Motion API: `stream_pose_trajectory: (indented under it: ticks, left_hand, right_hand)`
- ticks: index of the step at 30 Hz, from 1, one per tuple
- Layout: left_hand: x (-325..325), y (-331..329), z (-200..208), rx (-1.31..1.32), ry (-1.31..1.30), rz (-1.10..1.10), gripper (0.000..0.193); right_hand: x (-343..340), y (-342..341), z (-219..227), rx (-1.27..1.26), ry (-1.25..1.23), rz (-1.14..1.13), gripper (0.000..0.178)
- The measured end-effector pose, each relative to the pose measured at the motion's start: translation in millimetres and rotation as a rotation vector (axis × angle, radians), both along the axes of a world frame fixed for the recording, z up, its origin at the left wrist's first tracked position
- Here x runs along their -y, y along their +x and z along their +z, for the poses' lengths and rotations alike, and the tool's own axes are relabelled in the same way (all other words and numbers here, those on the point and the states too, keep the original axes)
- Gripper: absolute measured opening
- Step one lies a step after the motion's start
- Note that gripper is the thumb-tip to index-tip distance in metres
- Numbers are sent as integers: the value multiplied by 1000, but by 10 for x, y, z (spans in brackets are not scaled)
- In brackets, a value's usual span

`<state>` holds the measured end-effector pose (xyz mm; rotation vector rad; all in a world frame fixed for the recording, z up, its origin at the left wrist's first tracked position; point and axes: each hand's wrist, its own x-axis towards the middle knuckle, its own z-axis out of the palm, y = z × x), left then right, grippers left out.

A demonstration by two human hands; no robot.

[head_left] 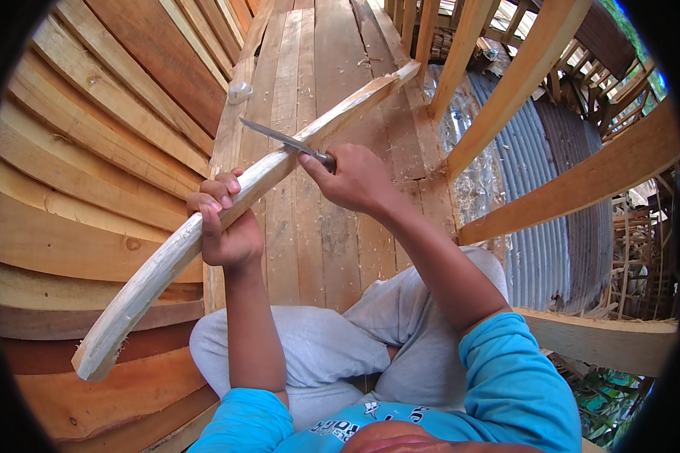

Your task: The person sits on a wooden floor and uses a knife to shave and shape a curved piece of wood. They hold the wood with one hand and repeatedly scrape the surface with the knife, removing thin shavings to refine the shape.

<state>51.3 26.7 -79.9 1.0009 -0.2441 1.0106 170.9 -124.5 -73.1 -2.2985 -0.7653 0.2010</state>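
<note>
A long pale wooden pole [155,273], shaved along its upper face, slants across in front of me from near left to far right. My left hand [225,220] is closed around it near its middle, fingers over the top. In my right hand [353,177] is a knife [276,136], gripped by its dark handle. Its blade lies across the pole just beyond my left hand and points to the far left. Whether the edge bites into the wood I cannot tell.
I sit cross-legged on a plank floor [310,249] scattered with shavings. A plank wall [91,204] rises on the left. Wooden railing posts [506,83] stand on the right, with corrugated metal roofing [540,249] beyond them. A small clear plastic object [239,92] lies by the wall.
</note>
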Motion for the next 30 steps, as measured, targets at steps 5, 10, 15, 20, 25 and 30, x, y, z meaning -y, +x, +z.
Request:
stream_pose_trajectory:
  ticks: [5,10,15,20,25,30]
  left_hand:
    - [-47,-21,-13,9,182,-65,19]
    - [-76,6,-56,21,163,-78,19]
    - [18,3,-57,51,172,-73,20]
    - [-14,-8,-66,62,190,-47,19]
    - [41,0,-49,57,201,-39,18]
    - [29,3,-77,57,234,-66,18]
  right_hand:
    - [31,122,-69,92,49,-125,62]
    - [-78,-98,-66,185,67,-280,57]
    - [-79,-157,75,325,124,-228,54]
    - [-83,-331,288,218,43,-267,54]
    - [-65,-158,211,211,110,-273,54]
    - [-37,-152,184,197,65,-316,53]
